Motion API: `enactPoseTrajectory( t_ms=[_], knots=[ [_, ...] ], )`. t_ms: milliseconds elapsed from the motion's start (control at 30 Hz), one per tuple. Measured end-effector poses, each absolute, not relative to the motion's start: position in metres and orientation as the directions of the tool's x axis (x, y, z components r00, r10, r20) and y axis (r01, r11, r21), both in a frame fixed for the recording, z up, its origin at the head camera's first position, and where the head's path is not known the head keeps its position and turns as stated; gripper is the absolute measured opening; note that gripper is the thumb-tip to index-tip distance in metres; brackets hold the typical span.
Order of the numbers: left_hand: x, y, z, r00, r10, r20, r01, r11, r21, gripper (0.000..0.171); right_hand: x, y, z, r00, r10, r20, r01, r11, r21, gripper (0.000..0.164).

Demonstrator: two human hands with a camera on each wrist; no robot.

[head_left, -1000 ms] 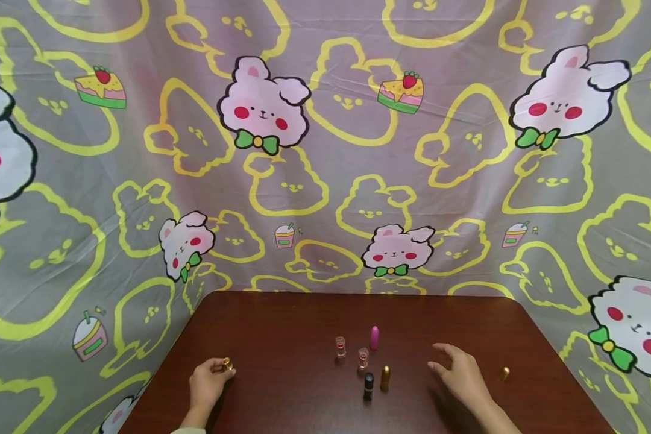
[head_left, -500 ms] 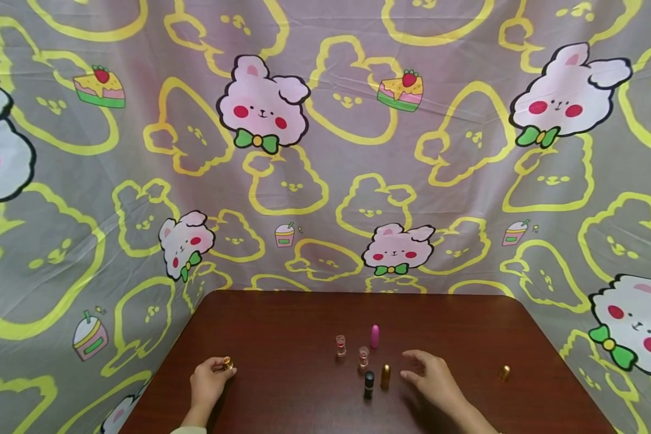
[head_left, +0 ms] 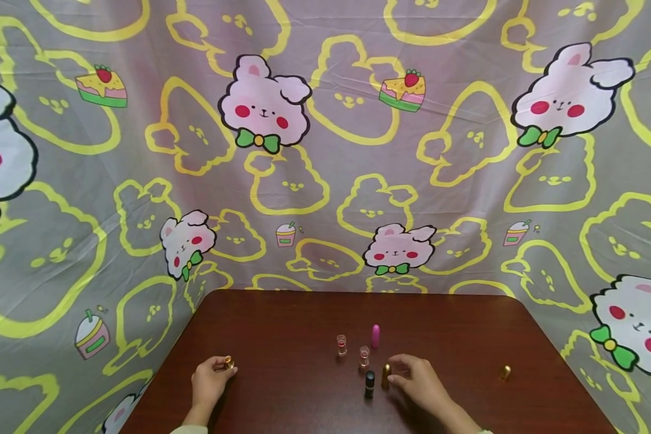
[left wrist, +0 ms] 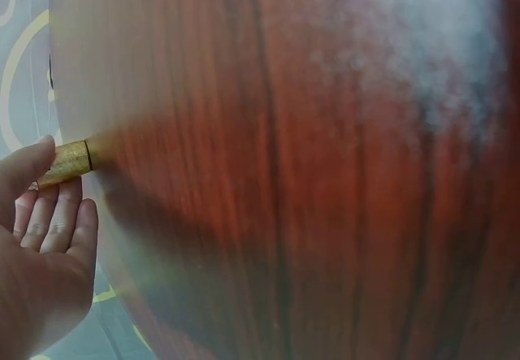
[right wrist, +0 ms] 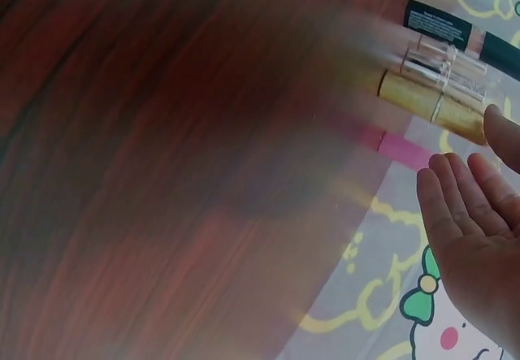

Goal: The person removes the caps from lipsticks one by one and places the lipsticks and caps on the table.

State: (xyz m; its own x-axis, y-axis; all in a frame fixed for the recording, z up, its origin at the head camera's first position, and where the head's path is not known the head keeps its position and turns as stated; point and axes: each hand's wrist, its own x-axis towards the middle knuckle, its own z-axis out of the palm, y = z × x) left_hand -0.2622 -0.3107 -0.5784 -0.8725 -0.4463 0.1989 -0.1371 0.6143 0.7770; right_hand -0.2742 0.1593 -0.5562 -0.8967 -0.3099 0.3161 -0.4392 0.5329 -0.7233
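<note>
At the table's left side my left hand [head_left: 210, 381] pinches a short gold lipstick tube [head_left: 229, 362] between thumb and fingers. In the left wrist view the base of that gold tube [left wrist: 69, 163] is down at the wood. My right hand [head_left: 419, 383] is beside an upright gold lipstick [head_left: 386, 375], thumb and fingers spread around its near side. The right wrist view has the thumb close against the gold lipstick [right wrist: 414, 100]; whether they touch, I cannot tell. Left of it stands a black lipstick tube [head_left: 369, 384].
Two clear tubes with red inside, one clear tube [head_left: 342, 345] further back and another clear tube [head_left: 364, 358], stand mid-table. Behind them is a pink lipstick [head_left: 376, 336]. A small gold cap [head_left: 506, 372] sits far right on the brown table [head_left: 282, 325]. Patterned cloth [head_left: 325, 157] surrounds the table.
My right hand has moved left across the table, from open space to beside the upright gold lipstick. The left hand keeps its grip on the short gold tube, unmoved.
</note>
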Motion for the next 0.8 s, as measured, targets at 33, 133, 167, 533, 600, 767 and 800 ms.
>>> enactPoseTrajectory(
  t_ms=[33, 133, 167, 533, 600, 767, 800],
  knots=[
    [-0.262, -0.311, -0.578, -0.872, -0.447, 0.2, -0.137, 0.614, 0.777, 0.025, -0.274, 0.158, -0.556, -0.892, -0.316, 0.323, -0.448, 0.526, -0.723, 0.03],
    [-0.262, -0.31, -0.579, -0.872, -0.448, 0.198, -0.138, 0.613, 0.778, 0.025, -0.273, 0.154, -0.557, -0.883, -0.323, 0.34, -0.465, 0.51, -0.723, 0.029],
    [-0.262, -0.31, -0.579, -0.872, -0.448, 0.198, -0.138, 0.612, 0.778, 0.025, -0.273, 0.153, -0.557, -0.883, -0.323, 0.341, -0.466, 0.509, -0.724, 0.029],
    [-0.262, -0.311, -0.581, -0.873, -0.444, 0.203, -0.123, 0.602, 0.789, 0.027, -0.274, 0.147, -0.559, -0.88, -0.299, 0.369, -0.475, 0.548, -0.689, 0.019],
    [-0.263, -0.311, -0.581, -0.873, -0.444, 0.203, -0.123, 0.602, 0.789, 0.027, -0.275, 0.147, -0.558, -0.878, -0.303, 0.371, -0.479, 0.556, -0.679, 0.018],
    [-0.262, -0.311, -0.58, -0.872, -0.441, 0.211, -0.119, 0.61, 0.783, 0.026, -0.275, 0.145, -0.556, -0.872, -0.318, 0.373, -0.49, 0.574, -0.656, 0.017],
    [-0.261, -0.312, -0.58, -0.874, -0.438, 0.211, -0.118, 0.611, 0.782, 0.026, -0.275, 0.145, -0.556, -0.871, -0.32, 0.372, -0.49, 0.58, -0.65, 0.017]
  ],
)
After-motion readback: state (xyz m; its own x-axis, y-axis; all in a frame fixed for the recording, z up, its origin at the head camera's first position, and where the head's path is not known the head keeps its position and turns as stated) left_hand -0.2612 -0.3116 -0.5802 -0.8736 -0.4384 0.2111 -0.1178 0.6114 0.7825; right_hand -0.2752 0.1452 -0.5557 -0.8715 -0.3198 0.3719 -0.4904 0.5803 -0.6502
